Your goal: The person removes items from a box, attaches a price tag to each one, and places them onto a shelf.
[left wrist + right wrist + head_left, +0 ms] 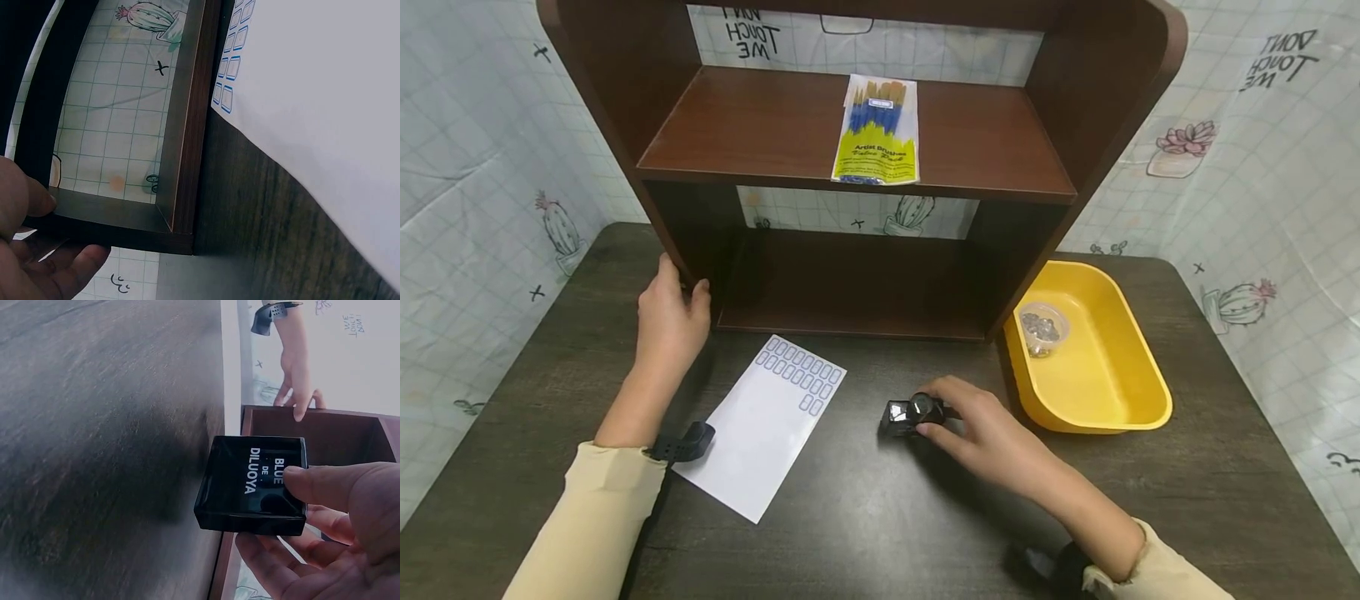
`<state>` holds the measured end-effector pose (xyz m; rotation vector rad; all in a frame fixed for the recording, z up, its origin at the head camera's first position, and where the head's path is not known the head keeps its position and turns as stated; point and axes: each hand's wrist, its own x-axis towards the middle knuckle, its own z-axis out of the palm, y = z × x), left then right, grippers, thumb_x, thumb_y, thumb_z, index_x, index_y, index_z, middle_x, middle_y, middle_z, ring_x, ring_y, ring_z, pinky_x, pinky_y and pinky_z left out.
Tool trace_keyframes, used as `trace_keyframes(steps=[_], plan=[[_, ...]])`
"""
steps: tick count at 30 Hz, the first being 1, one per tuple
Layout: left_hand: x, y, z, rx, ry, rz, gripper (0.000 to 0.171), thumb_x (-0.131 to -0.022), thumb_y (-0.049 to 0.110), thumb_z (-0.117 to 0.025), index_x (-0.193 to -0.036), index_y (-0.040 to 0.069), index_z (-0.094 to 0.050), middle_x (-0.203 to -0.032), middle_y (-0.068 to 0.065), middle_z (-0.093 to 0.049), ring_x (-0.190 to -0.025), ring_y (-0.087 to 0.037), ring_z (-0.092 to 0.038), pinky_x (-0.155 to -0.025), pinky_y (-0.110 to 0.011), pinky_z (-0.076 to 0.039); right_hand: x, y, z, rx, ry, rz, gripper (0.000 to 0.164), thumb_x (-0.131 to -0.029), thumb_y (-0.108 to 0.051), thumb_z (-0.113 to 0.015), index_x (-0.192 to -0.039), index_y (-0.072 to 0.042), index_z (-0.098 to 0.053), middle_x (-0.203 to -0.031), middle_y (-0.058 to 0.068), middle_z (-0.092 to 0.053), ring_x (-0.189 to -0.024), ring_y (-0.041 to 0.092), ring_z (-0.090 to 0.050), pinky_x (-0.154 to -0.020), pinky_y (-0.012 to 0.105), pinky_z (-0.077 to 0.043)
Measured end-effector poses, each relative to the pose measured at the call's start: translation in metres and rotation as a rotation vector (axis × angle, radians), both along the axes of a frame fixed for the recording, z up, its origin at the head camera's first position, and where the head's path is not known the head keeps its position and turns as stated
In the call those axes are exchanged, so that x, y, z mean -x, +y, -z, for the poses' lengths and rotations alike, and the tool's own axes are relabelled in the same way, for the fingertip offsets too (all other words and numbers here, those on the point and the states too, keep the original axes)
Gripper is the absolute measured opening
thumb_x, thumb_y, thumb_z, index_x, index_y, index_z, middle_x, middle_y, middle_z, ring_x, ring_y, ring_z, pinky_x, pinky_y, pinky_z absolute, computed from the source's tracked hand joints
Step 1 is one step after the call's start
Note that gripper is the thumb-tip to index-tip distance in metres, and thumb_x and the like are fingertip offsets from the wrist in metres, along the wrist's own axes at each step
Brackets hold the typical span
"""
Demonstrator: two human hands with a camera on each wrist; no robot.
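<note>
My right hand (988,433) pinches a square black perfume bottle (897,418) low over the dark table. In the right wrist view the bottle (234,478) shows white lettering "BLUE DE DILUOYA", with the thumb on that face and fingers on its other side. At the left, my left hand (672,321) grips the front edge of the brown wooden shelf unit (760,125) by its left side panel. The left wrist view shows the left thumb and fingers (75,269) on opposite sides of that panel (115,228).
A white sheet (752,450) with blue-outlined labels lies between the arms. On the upper shelf lies an artist brushes pack (880,142). A yellow tray (1120,392) at the right holds a small clear tub (1043,327) of shiny pieces. Printed cloth (482,208) surrounds the table.
</note>
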<state>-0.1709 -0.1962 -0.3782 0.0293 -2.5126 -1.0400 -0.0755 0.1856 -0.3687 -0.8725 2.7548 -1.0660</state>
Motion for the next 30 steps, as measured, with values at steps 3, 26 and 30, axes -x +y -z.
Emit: trace_keyframes(steps=[3,26,30], plan=[[0.001,0.000,0.000,-0.002,-0.004,0.004,0.034,-0.107,0.010,-0.052,-0.136,-0.008,-0.048,-0.121,-0.033,-0.064,-0.101,-0.050,-0.066,-0.081,-0.061,-0.054,0.001,-0.002,0.003,-0.003,-0.013,0.003,0.025,-0.093,-0.006,-0.078,-0.116,-0.010,-0.069,-0.112,-0.001,-0.073,-0.104,0.013,-0.071,-0.094,0.036,-0.061],[-0.010,-0.002,0.007,0.013,-0.009,0.017,0.031,-0.107,0.011,-0.054,-0.131,-0.009,-0.052,-0.111,-0.029,-0.066,-0.094,-0.042,-0.067,-0.077,-0.053,-0.057,0.003,-0.003,0.007,-0.013,-0.050,0.005,0.028,-0.092,-0.009,-0.079,-0.118,-0.012,-0.070,-0.114,-0.002,-0.075,-0.106,0.017,-0.075,-0.091,0.037,-0.061],[-0.023,-0.002,0.009,0.084,-0.084,0.015,0.037,-0.106,0.014,-0.055,-0.130,-0.014,-0.056,-0.108,-0.030,-0.066,-0.089,-0.040,-0.068,-0.070,-0.048,-0.057,0.003,-0.003,0.007,-0.013,-0.054,0.009,0.027,-0.092,-0.009,-0.078,-0.118,-0.011,-0.070,-0.115,0.000,-0.075,-0.108,0.018,-0.075,-0.092,0.039,-0.061]])
